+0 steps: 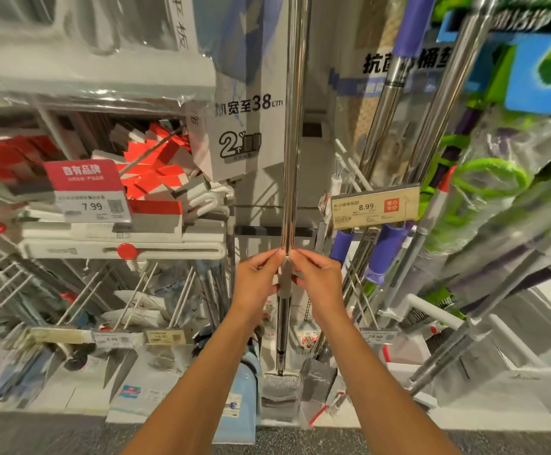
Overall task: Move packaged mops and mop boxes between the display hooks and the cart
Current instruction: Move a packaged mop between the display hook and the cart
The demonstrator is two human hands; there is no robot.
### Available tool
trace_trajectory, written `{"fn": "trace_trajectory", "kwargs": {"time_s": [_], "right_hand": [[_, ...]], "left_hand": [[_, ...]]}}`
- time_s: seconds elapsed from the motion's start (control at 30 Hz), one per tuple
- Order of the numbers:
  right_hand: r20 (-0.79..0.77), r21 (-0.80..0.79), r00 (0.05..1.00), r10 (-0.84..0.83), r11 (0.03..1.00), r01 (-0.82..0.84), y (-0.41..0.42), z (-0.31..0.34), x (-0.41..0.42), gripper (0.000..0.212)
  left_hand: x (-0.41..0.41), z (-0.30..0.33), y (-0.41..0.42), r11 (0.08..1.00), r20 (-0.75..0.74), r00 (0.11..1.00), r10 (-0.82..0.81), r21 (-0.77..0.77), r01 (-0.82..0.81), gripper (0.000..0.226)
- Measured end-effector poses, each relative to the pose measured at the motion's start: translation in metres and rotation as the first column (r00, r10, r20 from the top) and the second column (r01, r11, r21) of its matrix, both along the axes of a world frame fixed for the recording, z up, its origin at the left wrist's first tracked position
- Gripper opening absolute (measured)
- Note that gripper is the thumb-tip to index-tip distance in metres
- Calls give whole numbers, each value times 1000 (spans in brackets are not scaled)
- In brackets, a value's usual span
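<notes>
A tall mop with a shiny chrome pole (295,126) stands upright at the centre of the display, its grey pad head (280,385) near the floor. The left hand (257,284) and right hand (316,282) both pinch the grey plastic collar (286,277) on the pole. Behind it hangs a grey-white cardboard mop box (238,126) printed "38cm". A red price tag (87,192) reads 7.99; a yellow price tag (375,208) reads 8.99.
</notes>
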State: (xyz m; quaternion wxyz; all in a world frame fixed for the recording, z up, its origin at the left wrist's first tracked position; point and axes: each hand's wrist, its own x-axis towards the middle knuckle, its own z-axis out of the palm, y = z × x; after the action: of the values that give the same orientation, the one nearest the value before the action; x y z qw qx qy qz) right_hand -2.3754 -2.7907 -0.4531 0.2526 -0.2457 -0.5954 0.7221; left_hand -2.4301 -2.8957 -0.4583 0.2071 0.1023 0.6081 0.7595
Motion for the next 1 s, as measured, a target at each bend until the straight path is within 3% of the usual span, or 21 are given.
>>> {"fn": "trace_trajectory", "kwargs": {"time_s": [0.33, 0.47, 0.77, 1.0], "right_hand": [[41, 158, 999, 36, 986, -42, -2, 9, 2, 30], [60, 144, 997, 53, 988, -61, 3, 0, -6, 35], [68, 74, 997, 26, 997, -31, 23, -20, -32, 11], [53, 34, 999, -12, 999, 10, 36, -20, -50, 14]], "left_hand": [[6, 7, 6, 999, 14, 1000, 26, -39, -26, 17], [-2, -3, 12, 997, 50, 997, 56, -47, -54, 12], [-34, -27, 24, 998, 69, 997, 18, -66, -13, 14], [-53, -25, 31, 998, -18, 999, -43, -36, 42, 16]]}}
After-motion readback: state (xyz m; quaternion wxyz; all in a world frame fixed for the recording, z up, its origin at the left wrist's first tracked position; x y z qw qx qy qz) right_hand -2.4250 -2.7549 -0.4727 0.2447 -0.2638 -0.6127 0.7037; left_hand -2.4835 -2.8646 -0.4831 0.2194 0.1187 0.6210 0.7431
